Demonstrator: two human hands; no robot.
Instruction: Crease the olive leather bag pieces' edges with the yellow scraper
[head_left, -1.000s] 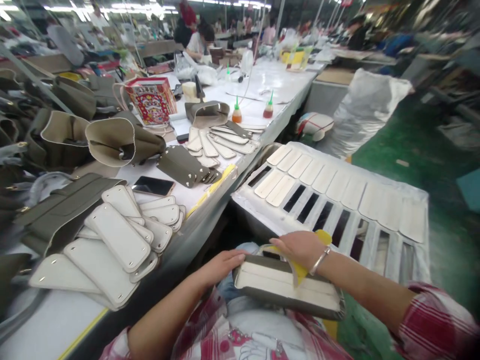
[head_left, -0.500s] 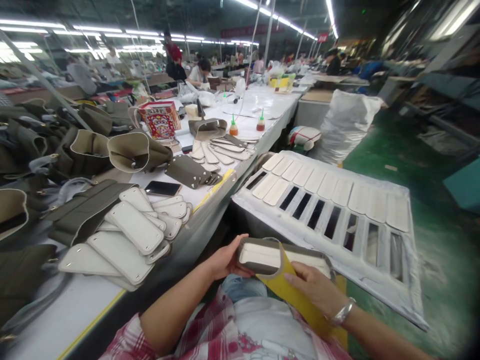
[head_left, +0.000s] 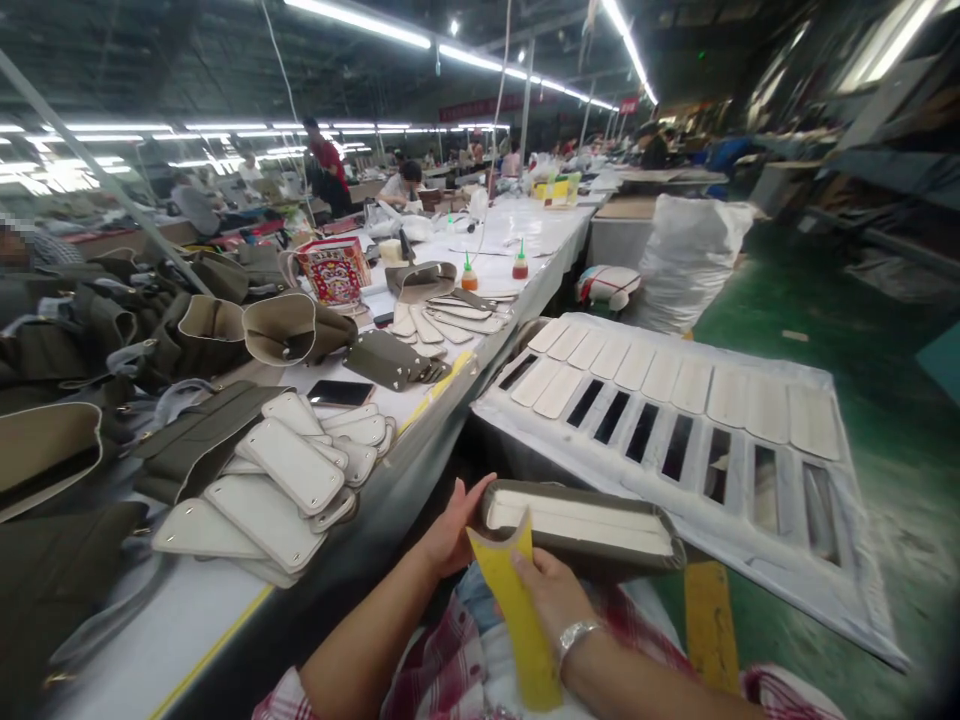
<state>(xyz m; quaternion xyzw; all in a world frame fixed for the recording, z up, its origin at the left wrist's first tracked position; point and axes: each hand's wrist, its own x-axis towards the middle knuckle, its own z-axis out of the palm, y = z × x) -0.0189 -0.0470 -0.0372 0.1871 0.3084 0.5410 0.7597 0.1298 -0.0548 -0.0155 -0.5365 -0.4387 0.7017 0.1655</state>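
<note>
An olive-grey handbag (head_left: 675,540) rests across my lap, its narrow side up, showing a pale cream panel (head_left: 585,520) with a lengthwise centre line. My left hand (head_left: 450,530) grips the bag's left end, thumb by the upper rim; some fingers are hidden. A curved yellow sheet (head_left: 525,630) with a notched top edge is pinched in my right hand (head_left: 551,590). Its upper tip overlaps the near edge of the bag. On the table to the left lie cream panels with metal studs (head_left: 292,465), spread in an overlapping pile.
Right of the bag, a white slotted rack (head_left: 757,450) carries rows of cream strips. The long table (head_left: 217,620) holds olive bags (head_left: 277,330), a phone (head_left: 340,393) and two green-tipped bottles (head_left: 520,265). A silver sack (head_left: 694,260) stands on the green floor. Other people are farther back.
My right hand has drawn the yellow sheet left and down, from across the bag's middle to near its left end. More of the cream panel shows. My left hand still grips the bag's end.
</note>
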